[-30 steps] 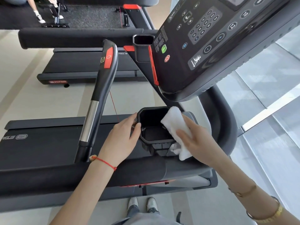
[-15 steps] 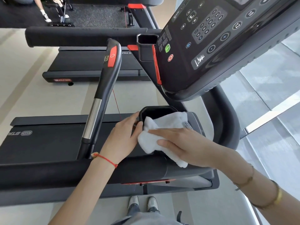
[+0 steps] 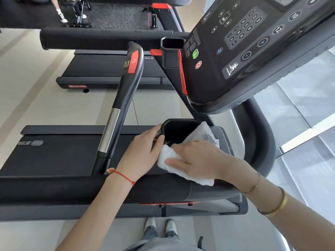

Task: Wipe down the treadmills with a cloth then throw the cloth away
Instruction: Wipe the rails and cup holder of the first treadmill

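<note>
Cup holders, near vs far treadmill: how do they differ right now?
The near cup holder has a left hand at its rim and a right hand pressing a cloth over it; the far cup holder is untouched and bare. Near looks wider, far narrower. Both are black with angular rims.

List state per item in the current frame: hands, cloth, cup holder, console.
left hand: fingers curled on the cup holder's left rim, steadying it
right hand: fingers flat, pressing the cloth on the cup holder's near rim
cloth: white, crumpled, draped over the holder's near and right edges
cup holder: upright, nothing visible inside
console: screen mostly out of frame, cannot tell if powered
</note>
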